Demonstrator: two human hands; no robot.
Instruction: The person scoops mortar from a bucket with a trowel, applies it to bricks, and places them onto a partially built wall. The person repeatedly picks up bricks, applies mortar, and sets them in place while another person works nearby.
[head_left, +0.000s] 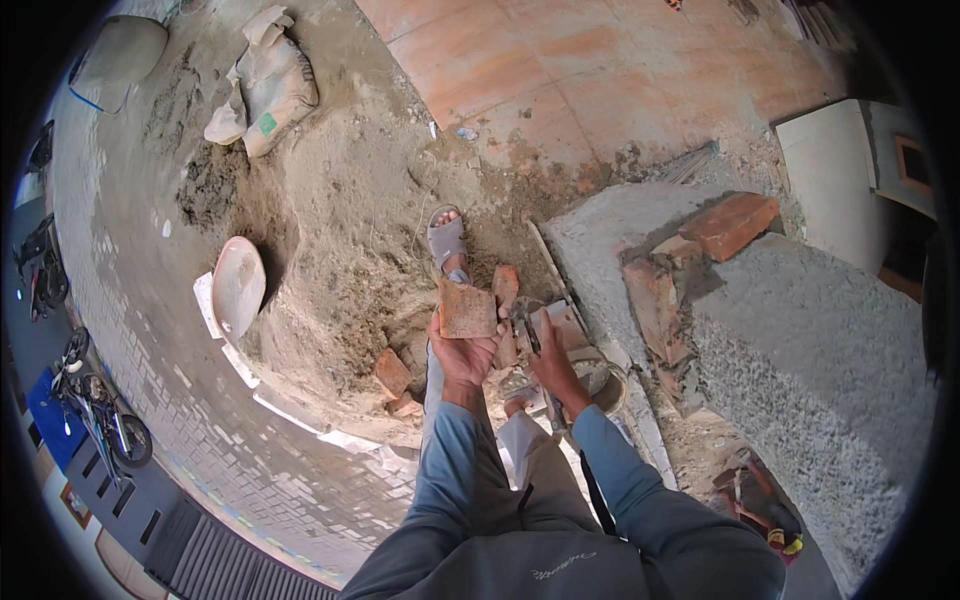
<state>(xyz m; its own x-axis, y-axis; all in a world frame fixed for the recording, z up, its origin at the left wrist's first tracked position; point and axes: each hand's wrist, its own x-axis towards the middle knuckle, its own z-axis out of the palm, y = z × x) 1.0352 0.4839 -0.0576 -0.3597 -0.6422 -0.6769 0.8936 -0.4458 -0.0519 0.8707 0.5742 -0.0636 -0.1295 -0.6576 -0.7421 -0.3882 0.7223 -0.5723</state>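
Note:
A flat, squarish piece of red brick (467,310) rests in my left hand (462,357), whose fingers curl up around its sides. My right hand (555,362) grips a dark metal hand tool (528,326) just right of that brick piece; its exact kind is unclear. Behind them lie an upright-looking brick fragment (505,283) and, to the lower left, more broken bricks (391,371) on the sandy ground. A round container (612,385) is partly hidden beside my right forearm. My sandalled foot (447,238) stands in the sand beyond my left hand.
A pale oval basin (238,285) and a torn cement sack (279,95) lie on the sand pile. At right is a rough concrete ledge (790,370) with bricks (728,225) on it. Motorbikes (100,410) stand on the left, and a reddish tiled slab (570,60) lies ahead.

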